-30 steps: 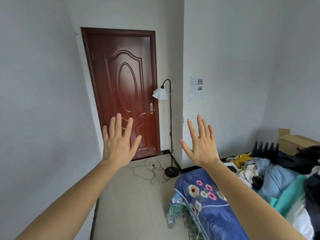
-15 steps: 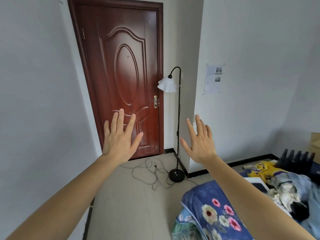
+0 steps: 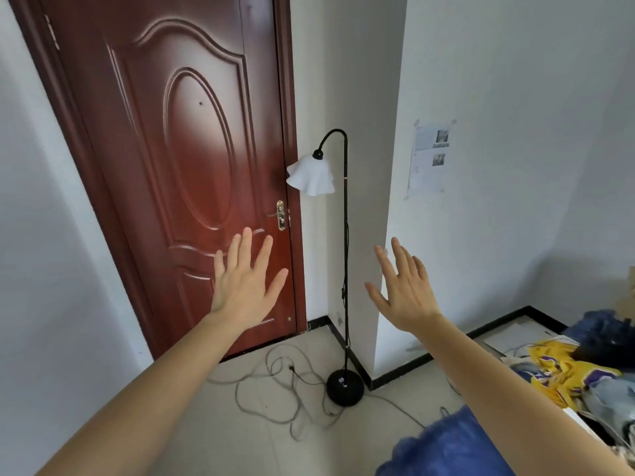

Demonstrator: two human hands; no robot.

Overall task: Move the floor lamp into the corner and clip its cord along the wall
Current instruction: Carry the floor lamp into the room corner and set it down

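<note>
Both hands, left hand (image 3: pixel 245 286) and right hand (image 3: pixel 405 292), spread wide and empty at frame centre, black floor lamp with white ruffled shade (image 3: pixel 344 255) standing between them. Its loose grey tangled cord (image 3: pixel 275 383) sprawls on the floor lower centre: it could snag feet and topple that top-heavy lamp.

door (image 3: pixel 192 159): top and upper left corner run past the frame's edge.
paper sheet (image 3: pixel 429 159): print and photos too small for me to read.
cord (image 3: pixel 275 383): loose tangle; I can't trace where it ends.
blue bedding (image 3: pixel 446 448): cut off below.
clothes pile (image 3: pixel 570 369): cut off right.
</note>
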